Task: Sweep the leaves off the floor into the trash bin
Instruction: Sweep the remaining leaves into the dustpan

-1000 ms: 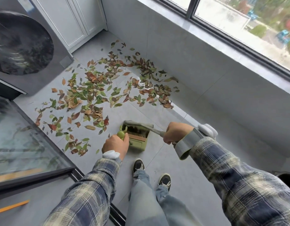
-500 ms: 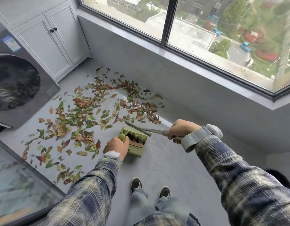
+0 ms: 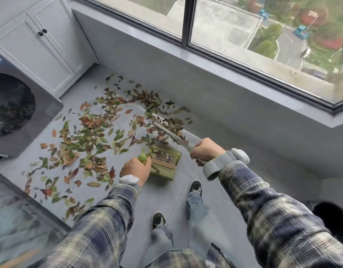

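Green, brown and red leaves (image 3: 93, 140) lie scattered over the grey tiled floor, thickest at the centre and along the wall. My left hand (image 3: 134, 168) grips the round green handle of an olive dustpan (image 3: 167, 167) standing on the floor, with a few leaves inside. My right hand (image 3: 206, 151) grips the grey handle of a broom (image 3: 166, 132), whose head reaches into the leaves near the wall. A dark round trash bin (image 3: 330, 219) shows at the right edge, partly hidden by my sleeve.
A washing machine (image 3: 12, 113) with a dark round door stands at the left beside a white cabinet (image 3: 41, 49). A glass panel (image 3: 16, 225) runs along the lower left. A grey wall and window sill (image 3: 224, 60) bound the floor. My feet (image 3: 195, 187) stand behind the dustpan.
The broom has swung out from the dustpan into the leaves by the wall. The view has tilted up and drawn closer; a few leaves now lie in the dustpan.
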Motion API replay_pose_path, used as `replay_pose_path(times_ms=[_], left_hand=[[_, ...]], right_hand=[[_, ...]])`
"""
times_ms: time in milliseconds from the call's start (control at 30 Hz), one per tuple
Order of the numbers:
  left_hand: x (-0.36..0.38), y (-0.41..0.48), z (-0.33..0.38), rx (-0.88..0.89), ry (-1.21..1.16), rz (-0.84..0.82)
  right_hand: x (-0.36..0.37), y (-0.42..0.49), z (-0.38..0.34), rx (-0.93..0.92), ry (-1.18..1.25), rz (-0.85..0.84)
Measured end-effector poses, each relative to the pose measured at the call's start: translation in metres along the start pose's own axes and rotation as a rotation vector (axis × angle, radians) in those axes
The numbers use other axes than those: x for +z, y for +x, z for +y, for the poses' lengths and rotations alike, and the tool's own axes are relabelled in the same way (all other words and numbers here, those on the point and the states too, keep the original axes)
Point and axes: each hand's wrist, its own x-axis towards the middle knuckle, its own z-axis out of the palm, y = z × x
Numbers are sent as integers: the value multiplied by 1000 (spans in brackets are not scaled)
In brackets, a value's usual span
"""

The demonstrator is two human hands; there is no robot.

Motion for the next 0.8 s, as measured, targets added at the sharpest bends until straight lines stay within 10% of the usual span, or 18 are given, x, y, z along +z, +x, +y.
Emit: replay_pose_path(times_ms=[800], left_hand=[[49,27,61,-287,-33,-2]], right_hand=[[-27,135,-16,28,-388,-254]])
